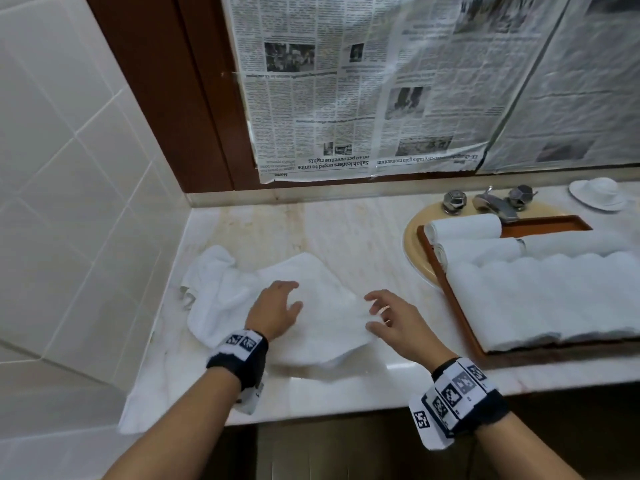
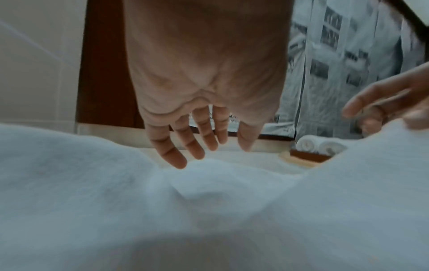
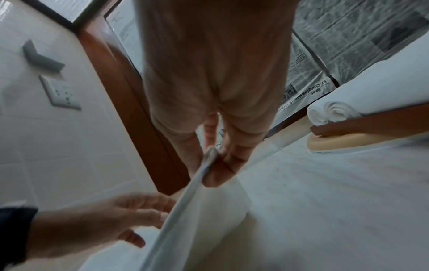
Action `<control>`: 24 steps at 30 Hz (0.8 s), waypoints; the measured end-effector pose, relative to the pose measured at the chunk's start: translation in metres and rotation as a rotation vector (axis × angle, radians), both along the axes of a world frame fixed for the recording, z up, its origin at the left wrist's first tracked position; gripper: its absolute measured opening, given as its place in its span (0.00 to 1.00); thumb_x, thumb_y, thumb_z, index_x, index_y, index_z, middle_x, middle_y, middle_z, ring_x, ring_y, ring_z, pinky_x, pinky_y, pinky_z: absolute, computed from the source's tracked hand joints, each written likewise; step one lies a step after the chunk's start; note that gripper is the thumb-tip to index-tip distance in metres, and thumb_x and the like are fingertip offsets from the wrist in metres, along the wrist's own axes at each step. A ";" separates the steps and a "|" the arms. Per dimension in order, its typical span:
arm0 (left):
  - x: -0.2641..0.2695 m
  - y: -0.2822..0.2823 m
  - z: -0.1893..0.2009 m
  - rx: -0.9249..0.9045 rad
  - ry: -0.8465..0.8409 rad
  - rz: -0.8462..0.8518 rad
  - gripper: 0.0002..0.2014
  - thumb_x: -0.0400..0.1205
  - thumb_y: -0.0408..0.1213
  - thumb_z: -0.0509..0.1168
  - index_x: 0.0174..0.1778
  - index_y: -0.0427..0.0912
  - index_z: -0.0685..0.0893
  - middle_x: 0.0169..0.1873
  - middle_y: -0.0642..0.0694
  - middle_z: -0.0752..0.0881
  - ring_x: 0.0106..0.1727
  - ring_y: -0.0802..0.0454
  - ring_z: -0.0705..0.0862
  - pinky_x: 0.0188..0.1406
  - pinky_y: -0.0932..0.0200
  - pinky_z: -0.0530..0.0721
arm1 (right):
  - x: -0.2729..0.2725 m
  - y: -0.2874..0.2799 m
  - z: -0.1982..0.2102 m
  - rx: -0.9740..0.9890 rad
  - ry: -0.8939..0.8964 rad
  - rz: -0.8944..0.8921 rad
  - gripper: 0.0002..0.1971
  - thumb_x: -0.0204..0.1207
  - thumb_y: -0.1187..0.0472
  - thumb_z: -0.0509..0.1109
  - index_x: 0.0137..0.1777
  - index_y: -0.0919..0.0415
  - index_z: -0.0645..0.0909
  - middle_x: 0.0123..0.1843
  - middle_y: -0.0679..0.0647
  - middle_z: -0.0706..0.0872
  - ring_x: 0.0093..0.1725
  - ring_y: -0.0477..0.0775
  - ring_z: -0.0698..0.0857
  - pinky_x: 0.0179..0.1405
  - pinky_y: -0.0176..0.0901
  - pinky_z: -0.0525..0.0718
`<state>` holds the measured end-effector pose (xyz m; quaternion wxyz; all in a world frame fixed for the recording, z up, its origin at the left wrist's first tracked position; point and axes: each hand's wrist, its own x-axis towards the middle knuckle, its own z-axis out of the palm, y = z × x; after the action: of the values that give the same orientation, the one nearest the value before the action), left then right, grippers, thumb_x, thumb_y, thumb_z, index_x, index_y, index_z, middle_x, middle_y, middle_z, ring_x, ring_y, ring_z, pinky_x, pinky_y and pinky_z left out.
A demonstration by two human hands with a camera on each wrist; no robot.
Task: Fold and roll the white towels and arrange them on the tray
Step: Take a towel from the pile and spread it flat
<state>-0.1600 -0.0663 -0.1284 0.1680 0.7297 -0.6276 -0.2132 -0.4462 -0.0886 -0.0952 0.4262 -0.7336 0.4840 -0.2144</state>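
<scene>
Two hands work one loose white towel (image 1: pixel 311 306), which lies crumpled on the marble bench (image 1: pixel 346 230), well left of the tray (image 1: pixel 460 306). That tray already carries rolled towels (image 1: pixel 464 226) and a flat folded one. The right hand (image 1: pixel 398 320) pinches the towel's hemmed edge between thumb and fingers (image 3: pixel 213 176) and lifts it clear of the bench. The left hand (image 1: pixel 277 310) hovers with fingers (image 2: pixel 176 155) spread and relaxed, holding nothing; only a fingertip seems to graze the cloth. Judged step: spreading the towel for folding. Draw the edge taut, smooth the bunched far-left portion flat, and align hems before creasing.
</scene>
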 end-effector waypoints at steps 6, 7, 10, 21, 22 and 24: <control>-0.021 -0.045 -0.028 0.134 -0.091 -0.143 0.27 0.86 0.52 0.62 0.82 0.51 0.69 0.81 0.47 0.67 0.78 0.41 0.70 0.74 0.41 0.73 | -0.011 -0.008 -0.047 0.207 0.278 -0.078 0.32 0.76 0.62 0.73 0.80 0.57 0.68 0.64 0.56 0.81 0.55 0.53 0.81 0.54 0.35 0.76; -0.026 -0.054 -0.031 0.114 -0.097 -0.140 0.27 0.86 0.52 0.61 0.82 0.52 0.67 0.81 0.48 0.66 0.78 0.40 0.68 0.74 0.38 0.73 | -0.013 -0.008 -0.052 0.220 0.263 -0.076 0.29 0.77 0.63 0.72 0.78 0.58 0.71 0.61 0.56 0.83 0.54 0.52 0.82 0.51 0.32 0.76; -0.033 -0.082 -0.034 0.103 -0.115 -0.110 0.27 0.87 0.50 0.60 0.84 0.56 0.64 0.84 0.50 0.62 0.79 0.39 0.65 0.74 0.36 0.73 | -0.016 -0.009 -0.063 0.216 0.215 -0.074 0.22 0.78 0.65 0.69 0.72 0.57 0.76 0.55 0.53 0.85 0.47 0.49 0.83 0.40 0.25 0.77; -0.010 -0.128 -0.055 0.164 -0.092 -0.009 0.24 0.86 0.52 0.60 0.78 0.51 0.70 0.61 0.45 0.82 0.63 0.39 0.80 0.61 0.45 0.80 | -0.028 -0.048 -0.081 0.142 0.196 -0.133 0.16 0.79 0.65 0.69 0.67 0.58 0.79 0.52 0.54 0.86 0.47 0.50 0.83 0.42 0.24 0.75; -0.012 -0.125 -0.052 0.187 -0.094 0.025 0.25 0.87 0.52 0.58 0.80 0.50 0.68 0.61 0.43 0.83 0.64 0.39 0.81 0.61 0.45 0.79 | -0.030 -0.051 -0.081 0.138 0.198 -0.135 0.16 0.79 0.65 0.69 0.66 0.59 0.80 0.51 0.54 0.86 0.47 0.49 0.83 0.42 0.24 0.75; -0.015 -0.118 -0.050 0.223 -0.119 0.058 0.22 0.88 0.53 0.55 0.75 0.46 0.69 0.60 0.41 0.84 0.63 0.36 0.82 0.59 0.45 0.79 | -0.032 -0.058 -0.079 0.126 0.201 -0.138 0.15 0.79 0.66 0.69 0.65 0.59 0.80 0.50 0.52 0.85 0.45 0.48 0.82 0.39 0.21 0.74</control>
<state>-0.1752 -0.1843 -0.1784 0.0544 0.7731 -0.5876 -0.2328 -0.4784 -0.1468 -0.1746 0.4050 -0.6879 0.5863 -0.1378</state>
